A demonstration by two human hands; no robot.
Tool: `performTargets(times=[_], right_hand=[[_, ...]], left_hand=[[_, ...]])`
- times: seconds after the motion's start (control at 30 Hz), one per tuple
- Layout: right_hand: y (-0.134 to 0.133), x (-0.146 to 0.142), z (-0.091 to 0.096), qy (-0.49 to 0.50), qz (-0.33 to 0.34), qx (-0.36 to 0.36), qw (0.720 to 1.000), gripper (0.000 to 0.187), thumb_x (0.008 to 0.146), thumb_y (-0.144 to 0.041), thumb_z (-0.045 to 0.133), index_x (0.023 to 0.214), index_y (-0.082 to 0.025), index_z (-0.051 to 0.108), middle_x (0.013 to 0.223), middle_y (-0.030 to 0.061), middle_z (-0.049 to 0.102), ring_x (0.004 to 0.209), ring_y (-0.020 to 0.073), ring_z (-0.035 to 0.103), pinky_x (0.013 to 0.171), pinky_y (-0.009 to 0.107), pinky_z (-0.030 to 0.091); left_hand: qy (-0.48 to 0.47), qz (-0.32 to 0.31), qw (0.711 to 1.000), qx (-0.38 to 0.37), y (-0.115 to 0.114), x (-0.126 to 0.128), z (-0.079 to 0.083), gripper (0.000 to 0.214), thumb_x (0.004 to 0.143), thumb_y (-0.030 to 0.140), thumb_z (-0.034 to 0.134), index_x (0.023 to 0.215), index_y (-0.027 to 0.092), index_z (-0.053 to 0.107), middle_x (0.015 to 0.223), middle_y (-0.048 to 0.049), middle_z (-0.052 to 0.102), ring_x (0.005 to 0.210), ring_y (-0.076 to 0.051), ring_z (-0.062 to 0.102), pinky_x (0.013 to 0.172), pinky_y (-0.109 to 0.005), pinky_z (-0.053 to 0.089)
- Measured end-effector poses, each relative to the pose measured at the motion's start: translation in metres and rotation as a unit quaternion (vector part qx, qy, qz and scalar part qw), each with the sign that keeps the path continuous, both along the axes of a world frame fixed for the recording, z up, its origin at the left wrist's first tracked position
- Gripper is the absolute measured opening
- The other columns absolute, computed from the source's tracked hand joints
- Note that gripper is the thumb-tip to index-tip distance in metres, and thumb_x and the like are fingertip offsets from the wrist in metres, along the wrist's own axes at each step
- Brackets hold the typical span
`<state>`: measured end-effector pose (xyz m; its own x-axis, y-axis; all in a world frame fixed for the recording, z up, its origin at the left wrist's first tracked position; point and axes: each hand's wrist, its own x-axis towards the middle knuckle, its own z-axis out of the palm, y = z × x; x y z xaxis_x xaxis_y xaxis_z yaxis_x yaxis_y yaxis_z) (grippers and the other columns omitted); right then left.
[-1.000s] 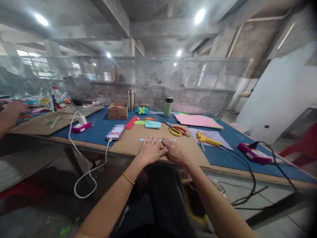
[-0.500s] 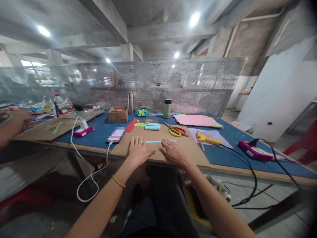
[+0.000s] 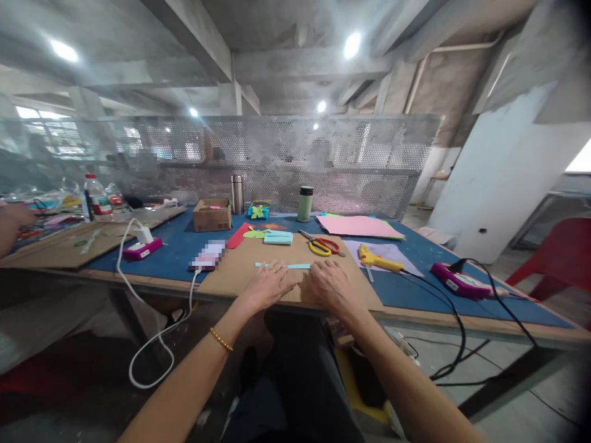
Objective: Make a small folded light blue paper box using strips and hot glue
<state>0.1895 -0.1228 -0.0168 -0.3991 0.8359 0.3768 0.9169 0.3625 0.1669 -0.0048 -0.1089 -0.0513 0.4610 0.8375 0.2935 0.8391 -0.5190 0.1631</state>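
Observation:
A narrow light-blue paper strip (image 3: 299, 266) lies lengthwise across a brown cardboard sheet (image 3: 231, 277) at the table's front edge. My left hand (image 3: 268, 287) rests on the strip's left half, palm down and fingers stretched out. Over the strip's right end lies my right hand (image 3: 330, 284), its fingers apart and slightly bent, covering that end. Neither hand grips anything that I can see. Just beyond the hands are a folded light-blue paper piece (image 3: 277, 237), green leaf-shaped cutouts (image 3: 253, 234) and scissors (image 3: 318, 247) with yellow and red handles.
To the right are a yellow glue gun (image 3: 381, 259), pink paper sheets (image 3: 360, 226) and a purple power strip (image 3: 459, 282) with a black cable. A phone (image 3: 207, 255), a cardboard box (image 3: 212, 215) and a green flask (image 3: 305, 204) also stand or lie here. A co-worker's hand (image 3: 17, 220) shows far left.
My left hand has slid right along the strip, uncovering its left end. My right hand has shifted slightly right and now covers the right end. The view has turned a little right.

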Motion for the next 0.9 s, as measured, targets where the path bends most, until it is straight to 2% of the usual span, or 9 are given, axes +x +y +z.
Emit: performTargets(times=[0.13, 0.2, 0.33, 0.47, 0.57, 0.63, 0.7, 0.77, 0.9], right_hand=[[0.021, -0.013, -0.007, 0.032, 0.143, -0.028, 0.989, 0.026, 0.096, -0.02, 0.043, 0.109, -0.014, 0.065, 0.116, 0.0144, 0.066, 0.106, 0.0209, 0.059, 0.095, 0.033, 0.04], [0.026, -0.015, -0.013, 0.045, 0.17, -0.059, 0.983, 0.026, 0.096, -0.017, 0.042, 0.112, -0.014, 0.063, 0.117, 0.0134, 0.065, 0.108, 0.0191, 0.058, 0.095, 0.03, 0.04], [0.018, -0.005, -0.019, 0.056, 0.141, -0.066, 0.986, 0.027, 0.099, -0.021, 0.038, 0.106, -0.014, 0.063, 0.11, 0.0138, 0.067, 0.106, 0.0203, 0.06, 0.094, 0.03, 0.041], [0.011, 0.013, -0.012, 0.038, 0.061, -0.069, 0.995, 0.026, 0.099, -0.028, 0.041, 0.102, -0.017, 0.065, 0.106, 0.0129, 0.069, 0.097, 0.022, 0.063, 0.087, 0.03, 0.042], [0.02, 0.024, -0.005, 0.011, 0.008, -0.044, 0.999, 0.028, 0.096, -0.028, 0.045, 0.092, -0.015, 0.069, 0.094, 0.0167, 0.071, 0.091, 0.0259, 0.064, 0.083, 0.034, 0.041], [0.032, 0.03, -0.002, 0.003, 0.012, -0.029, 1.0, 0.029, 0.095, -0.025, 0.046, 0.086, -0.013, 0.071, 0.091, 0.0173, 0.069, 0.091, 0.0261, 0.063, 0.085, 0.036, 0.04], [0.044, 0.033, -0.002, 0.003, 0.037, -0.023, 0.999, 0.028, 0.095, -0.021, 0.045, 0.085, -0.014, 0.071, 0.095, 0.015, 0.068, 0.092, 0.0241, 0.061, 0.086, 0.034, 0.039], [0.053, 0.034, -0.004, 0.02, 0.055, -0.021, 0.998, 0.028, 0.094, -0.017, 0.044, 0.085, -0.014, 0.07, 0.097, 0.0137, 0.067, 0.092, 0.0224, 0.06, 0.087, 0.034, 0.038], [0.058, 0.037, -0.006, 0.079, 0.072, -0.023, 0.994, 0.026, 0.092, -0.011, 0.044, 0.081, -0.014, 0.068, 0.095, 0.0125, 0.067, 0.087, 0.0202, 0.059, 0.083, 0.032, 0.039]], left_hand=[[0.009, 0.016, 1.0, 0.005, 0.0, 0.002, -0.001, 0.063, 0.1, 0.057, 0.022, 0.146, 0.019, 0.042, 0.155, -0.0117, 0.038, 0.145, -0.027, 0.031, 0.119, -0.05, 0.02], [0.011, 0.023, 1.0, 0.004, 0.0, 0.003, -0.001, 0.063, 0.099, 0.057, 0.022, 0.146, 0.019, 0.042, 0.155, -0.0116, 0.037, 0.146, -0.027, 0.031, 0.119, -0.049, 0.02], [0.013, 0.027, 1.0, -0.008, -0.002, 0.003, 0.002, 0.067, 0.098, 0.061, 0.022, 0.146, 0.019, 0.042, 0.156, -0.0107, 0.037, 0.146, -0.026, 0.029, 0.119, -0.048, 0.019], [0.015, 0.031, 0.999, -0.015, -0.003, 0.003, 0.002, 0.065, 0.098, 0.06, 0.023, 0.145, 0.02, 0.043, 0.156, -0.0104, 0.036, 0.146, -0.027, 0.028, 0.119, -0.049, 0.019], [0.013, 0.029, 0.999, 0.001, -0.001, 0.003, 0.005, 0.062, 0.098, 0.058, 0.028, 0.143, 0.019, 0.044, 0.154, -0.0121, 0.04, 0.144, -0.028, 0.033, 0.116, -0.048, 0.023], [0.021, 0.033, 0.999, 0.014, 0.002, 0.007, 0.012, 0.055, 0.097, 0.054, 0.036, 0.135, 0.018, 0.053, 0.142, -0.0144, 0.054, 0.134, -0.028, 0.046, 0.111, -0.045, 0.032], [0.043, 0.055, 0.997, 0.023, 0.006, 0.015, 0.023, 0.044, 0.096, 0.048, 0.045, 0.119, 0.016, 0.063, 0.119, -0.0158, 0.068, 0.117, -0.029, 0.059, 0.101, -0.043, 0.039], [0.063, 0.079, 0.994, 0.042, 0.013, 0.027, 0.033, 0.036, 0.094, 0.043, 0.051, 0.108, 0.015, 0.068, 0.106, -0.0167, 0.071, 0.107, -0.03, 0.062, 0.097, -0.043, 0.041], [0.05, 0.042, 0.996, 0.053, 0.026, 0.053, 0.041, 0.028, 0.092, 0.032, 0.054, 0.1, 0.011, 0.071, 0.107, -0.0194, 0.069, 0.108, -0.032, 0.06, 0.099, -0.046, 0.038]])
